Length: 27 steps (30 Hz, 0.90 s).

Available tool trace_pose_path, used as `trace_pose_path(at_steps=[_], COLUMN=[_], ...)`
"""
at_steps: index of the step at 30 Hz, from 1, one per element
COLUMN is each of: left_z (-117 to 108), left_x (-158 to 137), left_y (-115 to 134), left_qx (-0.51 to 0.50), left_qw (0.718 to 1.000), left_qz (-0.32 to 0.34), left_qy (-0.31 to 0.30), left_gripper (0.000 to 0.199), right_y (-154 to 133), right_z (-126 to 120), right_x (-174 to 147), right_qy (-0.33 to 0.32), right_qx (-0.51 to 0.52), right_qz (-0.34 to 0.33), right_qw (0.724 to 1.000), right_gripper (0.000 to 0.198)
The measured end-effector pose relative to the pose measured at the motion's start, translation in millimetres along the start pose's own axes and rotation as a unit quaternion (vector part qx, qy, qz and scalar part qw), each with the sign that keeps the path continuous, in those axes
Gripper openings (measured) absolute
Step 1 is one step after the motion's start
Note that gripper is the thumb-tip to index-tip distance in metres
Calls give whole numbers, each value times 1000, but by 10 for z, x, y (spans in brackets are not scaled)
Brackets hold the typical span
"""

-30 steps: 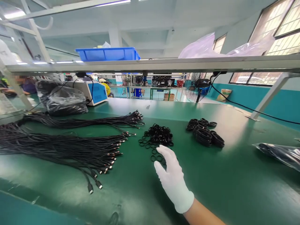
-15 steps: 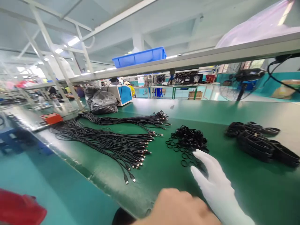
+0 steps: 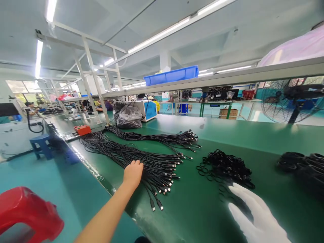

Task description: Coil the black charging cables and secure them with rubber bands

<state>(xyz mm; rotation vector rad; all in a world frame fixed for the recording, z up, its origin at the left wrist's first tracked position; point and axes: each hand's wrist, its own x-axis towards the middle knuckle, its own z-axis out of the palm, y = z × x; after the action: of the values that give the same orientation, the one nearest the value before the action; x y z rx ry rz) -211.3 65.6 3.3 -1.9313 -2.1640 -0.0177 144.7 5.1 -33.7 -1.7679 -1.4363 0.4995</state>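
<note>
My bare left hand (image 3: pixel 133 174) is at the near side of a spread bundle of black USB cables (image 3: pixel 121 148), its fingers curled down over some of them. Their tips are hidden, so how many cables it grips cannot be seen. The metal plugs of this bundle point right, and a second bundle of cables (image 3: pixel 152 136) lies behind it. Wearing a white glove, my right hand (image 3: pixel 255 214) is low on the right with thumb and fingers apart. It is just in front of a heap of small black rings (image 3: pixel 227 165), and nothing shows between its fingers.
Coiled black straps or cables (image 3: pixel 303 165) lie at the right on the green table (image 3: pixel 197 209). Behind the bundles are a grey plastic bag (image 3: pixel 129 118) and an orange box (image 3: pixel 82 130). Overhead, a shelf carries a blue tray (image 3: pixel 172 76). A red chair-like object (image 3: pixel 27 209) stands lower left.
My left hand has moved from the bottom middle, forward and left, onto the cables. My right hand stays open by the rings. The view has shifted left and up.
</note>
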Motion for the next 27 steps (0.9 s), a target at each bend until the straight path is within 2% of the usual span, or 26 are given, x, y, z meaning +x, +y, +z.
trace_pose_path(at_steps=[6, 9, 11, 14, 19, 27], left_z=[-32, -122, -174, -172, -17, -164], left_x=[78, 95, 94, 86, 93, 211], left_y=[-124, -146, -101, 40, 244, 157], left_qx=[-16, -38, -46, -40, -17, -75], left_qw=[999, 997, 996, 995, 994, 990], left_qz=[-6, -7, 18, 65, 104, 100], left_qy=[31, 68, 79, 62, 23, 62], left_gripper=[19, 28, 31, 29, 17, 30], right_y=[-68, -83, -84, -77, -85, -122], right_z=[-42, -33, -26, -28, -65, -26], right_x=[-8, 4, 1, -15, -25, -30], right_qy=[4, -1, -1, 15, 25, 4], right_qx=[25, 34, 40, 46, 50, 140], right_qz=[-23, -24, -27, -47, -54, -46], right_qw=[999, 999, 999, 998, 997, 989], right_gripper=[43, 41, 39, 37, 35, 34])
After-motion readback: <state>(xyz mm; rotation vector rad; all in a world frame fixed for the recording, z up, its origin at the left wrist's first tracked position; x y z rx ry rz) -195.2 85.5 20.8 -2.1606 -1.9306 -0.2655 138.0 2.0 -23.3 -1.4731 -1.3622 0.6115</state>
